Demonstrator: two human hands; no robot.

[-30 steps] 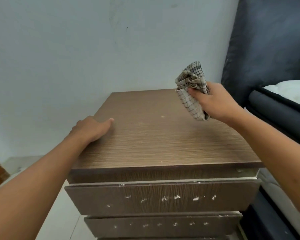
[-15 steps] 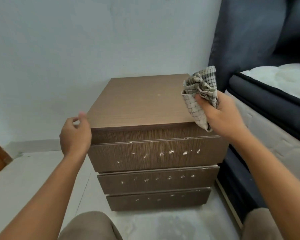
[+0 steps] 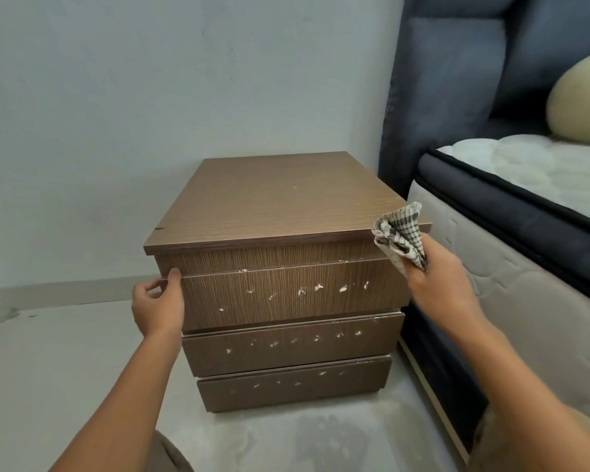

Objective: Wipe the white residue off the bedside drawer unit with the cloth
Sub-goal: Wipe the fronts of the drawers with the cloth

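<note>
A brown wood-grain bedside drawer unit (image 3: pixel 280 206) with three drawers stands against the wall. White residue spots (image 3: pixel 317 287) dot the top drawer front, and smaller spots mark the two lower fronts. One speck lies on the top. My left hand (image 3: pixel 159 306) rests against the left edge of the top drawer, thumb on its upper corner. My right hand (image 3: pixel 438 277) holds a bunched checked cloth (image 3: pixel 399 233) at the unit's upper right front corner, just off the drawer face.
A dark upholstered bed (image 3: pixel 511 226) with a white mattress stands tight against the unit's right side, with a cream pillow (image 3: pixel 579 97) on it. A pale wall is behind. Light floor (image 3: pixel 65 352) spreads to the left and in front; my knees show at the bottom.
The view has pulled back and down from the top to the drawer fronts. My left hand dropped from the top to the drawer's left edge. My right hand lowered the cloth to the front corner.
</note>
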